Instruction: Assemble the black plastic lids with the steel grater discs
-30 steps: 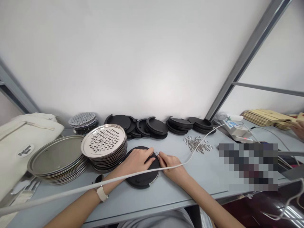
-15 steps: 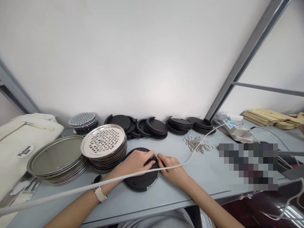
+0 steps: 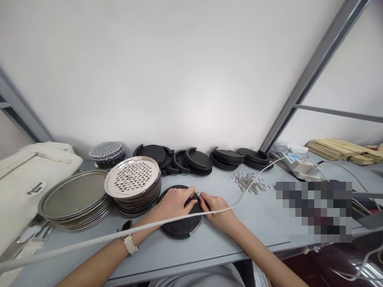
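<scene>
A round black disc [image 3: 179, 229] with a notched rim lies on the grey table in front of me. A thin silvery edge shows along its lower right side. My left hand [image 3: 175, 201] rests on the disc from the left and holds it, thumb and forefinger apart near its right edge; the other fingers are mostly hidden. At that edge my right hand [image 3: 217, 207] pinches a small metal hook [image 3: 198, 194], of which only a bit shows. Whether the hook passes through the disc, I cannot tell. Loose metal hooks [image 3: 250, 183] lie in a pile beyond my right hand.
Stacked grater discs [image 3: 133, 177] and larger metal plates [image 3: 74, 195] stand on the left, near a white bag [image 3: 18, 179]. Black discs [image 3: 197, 159] line the wall. A white cable [image 3: 125, 231] crosses before my hands. Wooden boards [image 3: 335, 149] lie far right.
The whole view has shifted slightly. Both hands remain at the disc's right edge, with the right fingers still pinching the hook.
</scene>
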A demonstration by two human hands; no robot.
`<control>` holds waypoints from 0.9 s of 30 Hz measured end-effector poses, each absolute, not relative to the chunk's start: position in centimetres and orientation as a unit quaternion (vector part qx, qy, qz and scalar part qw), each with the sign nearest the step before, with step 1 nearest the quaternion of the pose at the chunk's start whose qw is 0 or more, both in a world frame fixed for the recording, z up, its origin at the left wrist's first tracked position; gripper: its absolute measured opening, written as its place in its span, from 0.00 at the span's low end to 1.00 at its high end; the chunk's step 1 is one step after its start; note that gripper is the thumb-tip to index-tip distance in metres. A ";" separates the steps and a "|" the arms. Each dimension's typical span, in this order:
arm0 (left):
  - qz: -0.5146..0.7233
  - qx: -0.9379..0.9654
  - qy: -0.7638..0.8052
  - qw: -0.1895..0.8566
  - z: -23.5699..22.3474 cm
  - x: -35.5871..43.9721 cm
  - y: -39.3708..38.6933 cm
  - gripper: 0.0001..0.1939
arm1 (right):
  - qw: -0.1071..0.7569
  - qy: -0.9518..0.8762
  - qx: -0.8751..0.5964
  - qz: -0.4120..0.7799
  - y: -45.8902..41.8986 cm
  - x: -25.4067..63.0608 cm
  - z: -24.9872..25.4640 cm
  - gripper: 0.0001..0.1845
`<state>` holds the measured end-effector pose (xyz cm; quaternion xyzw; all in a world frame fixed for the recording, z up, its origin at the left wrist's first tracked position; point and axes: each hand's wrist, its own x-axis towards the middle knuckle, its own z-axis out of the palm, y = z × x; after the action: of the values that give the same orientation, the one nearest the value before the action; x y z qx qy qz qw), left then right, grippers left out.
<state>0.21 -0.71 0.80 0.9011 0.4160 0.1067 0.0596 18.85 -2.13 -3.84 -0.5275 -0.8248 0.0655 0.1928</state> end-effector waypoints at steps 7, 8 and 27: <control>0.111 0.898 0.422 0.058 0.6 0.2 -0.7 0.05 | 0.202 -0.821 -0.529 0.075 -2.2 18.8 -3.4 0.10; 0.111 0.897 0.423 0.057 0.6 0.2 -0.6 0.05 | 0.204 -0.821 -0.529 0.075 -2.2 18.8 -3.4 0.10; 0.106 0.908 0.400 0.064 1.4 -0.1 -0.8 0.05 | 0.199 -0.824 -0.528 0.052 -2.2 18.8 -4.1 0.12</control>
<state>-0.10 -0.78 1.36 0.9083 0.3996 0.1057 0.0639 18.77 -2.23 -4.13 -0.5281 -0.8239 0.0515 0.1989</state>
